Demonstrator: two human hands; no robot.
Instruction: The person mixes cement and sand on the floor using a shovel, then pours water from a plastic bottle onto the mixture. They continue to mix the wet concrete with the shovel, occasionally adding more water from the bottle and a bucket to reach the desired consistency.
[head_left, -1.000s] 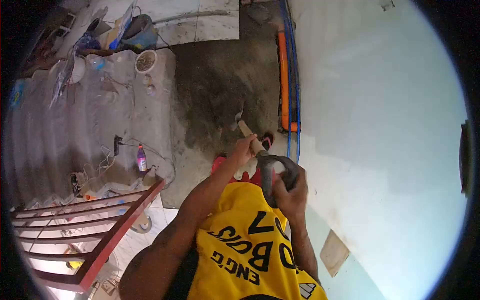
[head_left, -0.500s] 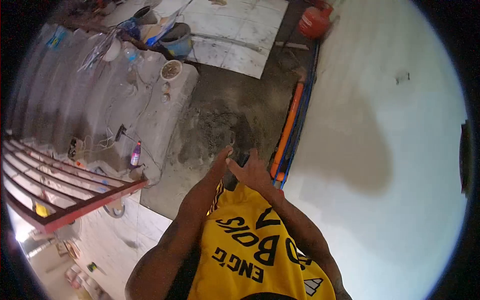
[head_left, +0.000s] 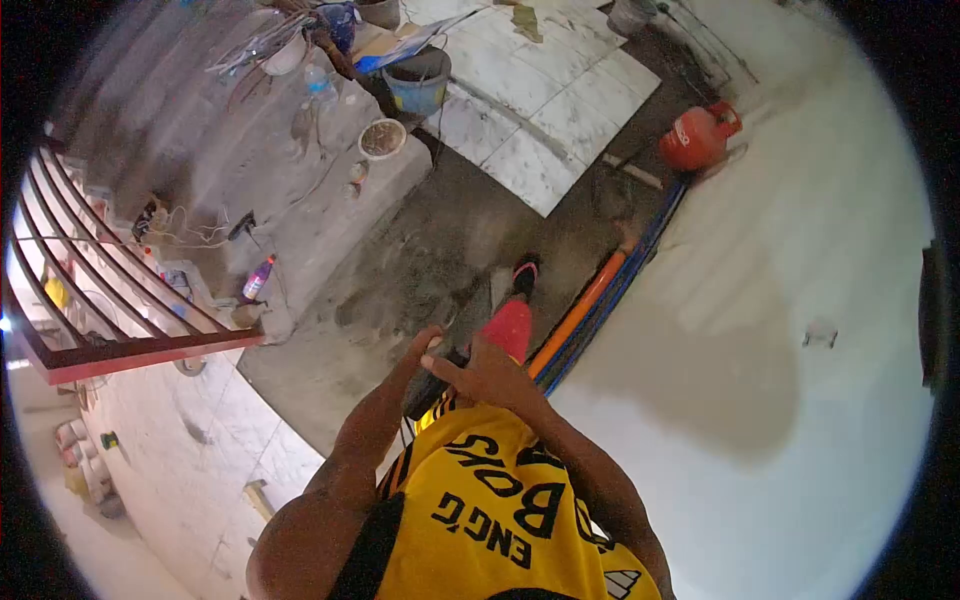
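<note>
My left hand (head_left: 420, 358) is in front of my waist, its fingers bent together at the tips; I cannot tell what, if anything, is between them. Beside it is my right hand (head_left: 487, 374), its thumb reaching across toward the left fingers and apart from its own fingers. A dark grey shape (head_left: 428, 392) shows just below both hands, partly covered by them. Beyond the right hand is my leg in pink-red cloth (head_left: 508, 328), ending in a sandalled foot (head_left: 524, 275) on the damp grey floor (head_left: 400, 270).
An orange pipe (head_left: 575, 315) and blue lines run along the pale wall (head_left: 700, 390) at right. Farther off are a red gas cylinder (head_left: 695, 140), marble-patterned tiles (head_left: 540, 165) and a bucket (head_left: 418, 82). At left stand a purple bottle (head_left: 258, 278) and red metal bars (head_left: 150, 358).
The view has turned, so the room appears rotated. A leg in pink-red cloth with a sandalled foot has come into sight ahead. My hands sit slightly lower and farther left.
</note>
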